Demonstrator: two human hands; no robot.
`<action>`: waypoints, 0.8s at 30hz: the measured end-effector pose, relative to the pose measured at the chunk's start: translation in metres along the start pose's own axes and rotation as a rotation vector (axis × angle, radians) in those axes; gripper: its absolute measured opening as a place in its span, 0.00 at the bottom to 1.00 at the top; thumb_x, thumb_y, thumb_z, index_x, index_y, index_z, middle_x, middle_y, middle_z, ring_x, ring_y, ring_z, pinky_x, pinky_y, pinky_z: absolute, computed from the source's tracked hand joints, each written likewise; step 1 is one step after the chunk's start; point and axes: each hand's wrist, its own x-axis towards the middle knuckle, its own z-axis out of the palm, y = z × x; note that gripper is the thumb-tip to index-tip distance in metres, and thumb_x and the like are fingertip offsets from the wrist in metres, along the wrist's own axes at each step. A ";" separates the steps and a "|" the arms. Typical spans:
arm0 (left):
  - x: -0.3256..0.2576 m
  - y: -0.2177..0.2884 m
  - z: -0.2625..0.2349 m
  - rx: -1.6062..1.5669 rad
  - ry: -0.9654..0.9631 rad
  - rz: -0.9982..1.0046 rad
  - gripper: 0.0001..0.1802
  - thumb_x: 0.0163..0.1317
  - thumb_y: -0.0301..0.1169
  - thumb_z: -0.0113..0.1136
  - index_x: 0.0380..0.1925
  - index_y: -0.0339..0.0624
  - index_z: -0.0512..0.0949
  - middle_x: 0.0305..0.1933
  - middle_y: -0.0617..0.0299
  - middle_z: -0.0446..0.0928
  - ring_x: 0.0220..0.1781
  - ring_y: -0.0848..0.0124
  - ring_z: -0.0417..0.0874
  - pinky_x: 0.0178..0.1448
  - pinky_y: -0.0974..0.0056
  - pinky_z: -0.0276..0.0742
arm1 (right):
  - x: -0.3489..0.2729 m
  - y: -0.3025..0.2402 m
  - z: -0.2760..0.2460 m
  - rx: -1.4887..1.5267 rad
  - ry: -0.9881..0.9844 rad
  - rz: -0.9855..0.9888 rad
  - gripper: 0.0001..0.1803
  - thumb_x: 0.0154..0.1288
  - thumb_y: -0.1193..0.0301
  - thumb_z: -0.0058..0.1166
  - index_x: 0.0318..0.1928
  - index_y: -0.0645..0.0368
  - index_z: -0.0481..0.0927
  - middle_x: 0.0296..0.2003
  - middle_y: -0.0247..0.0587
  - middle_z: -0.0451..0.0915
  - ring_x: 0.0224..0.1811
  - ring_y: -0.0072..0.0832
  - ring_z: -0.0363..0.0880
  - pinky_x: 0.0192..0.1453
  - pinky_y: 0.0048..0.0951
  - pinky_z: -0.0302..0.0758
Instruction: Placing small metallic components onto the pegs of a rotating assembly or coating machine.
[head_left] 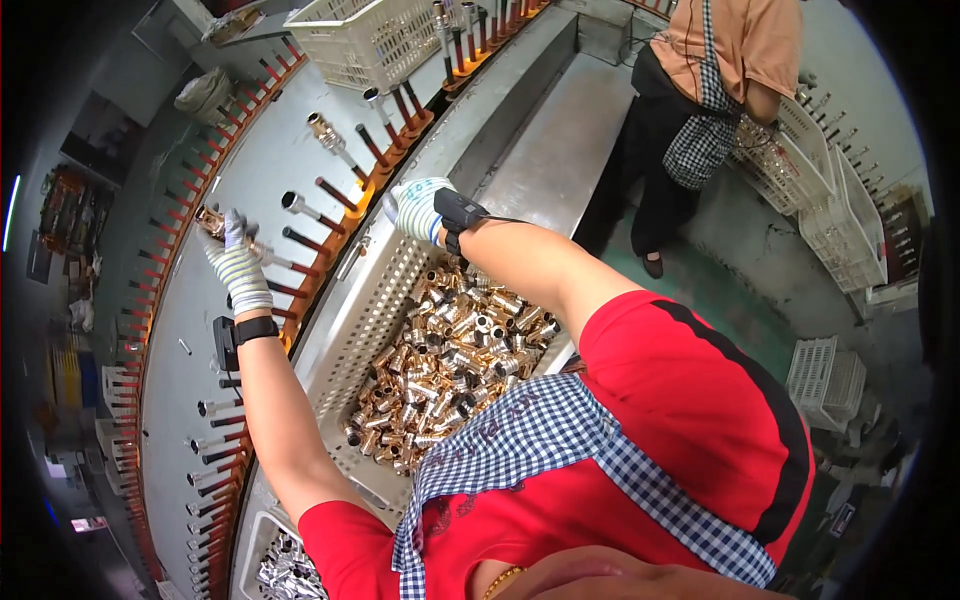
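Observation:
My left hand [236,262], in a striped glove with grey fingertips, is closed on a copper-coloured metal fitting [210,219] above the grey rotary table. Beside that hand, a rod with a silvery piece [283,262] points inward from the table's rim. My right hand [418,207], gloved alike, is over the far edge of a white perforated crate [375,290]. Its fingers curl inward; whatever they hold is hidden. Loose gold and dark fittings [450,350] fill the crate, which stands against my apron.
Dark and red rods [335,193] in orange holders line the curved rim, some carrying fittings [325,133]. A white crate [365,40] sits across the table. A smaller bin [262,530] of silvery parts is at lower left. A co-worker [700,100] stands at upper right beside stacked crates [835,220].

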 end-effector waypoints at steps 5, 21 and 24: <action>0.013 0.021 0.017 0.331 0.085 -0.157 0.22 0.65 0.36 0.67 0.56 0.43 0.75 0.32 0.63 0.79 0.32 0.72 0.80 0.38 0.61 0.81 | -0.002 0.012 -0.014 0.020 0.028 0.008 0.26 0.76 0.58 0.35 0.38 0.57 0.87 0.38 0.48 0.87 0.43 0.43 0.86 0.51 0.46 0.80; -0.001 0.005 0.056 0.215 -0.321 -0.381 0.32 0.69 0.38 0.62 0.72 0.60 0.64 0.31 0.70 0.72 0.15 0.80 0.61 0.17 0.71 0.60 | -0.184 0.103 -0.039 0.151 -0.182 0.203 0.25 0.63 0.60 0.55 0.58 0.57 0.76 0.37 0.53 0.85 0.41 0.51 0.86 0.50 0.52 0.79; 0.025 -0.030 -0.004 0.293 -0.198 -0.561 0.28 0.66 0.41 0.64 0.66 0.63 0.69 0.23 0.71 0.67 0.15 0.79 0.61 0.17 0.71 0.57 | -0.200 0.086 -0.033 0.031 0.001 0.179 0.18 0.65 0.62 0.53 0.49 0.61 0.78 0.33 0.54 0.85 0.37 0.52 0.86 0.44 0.52 0.79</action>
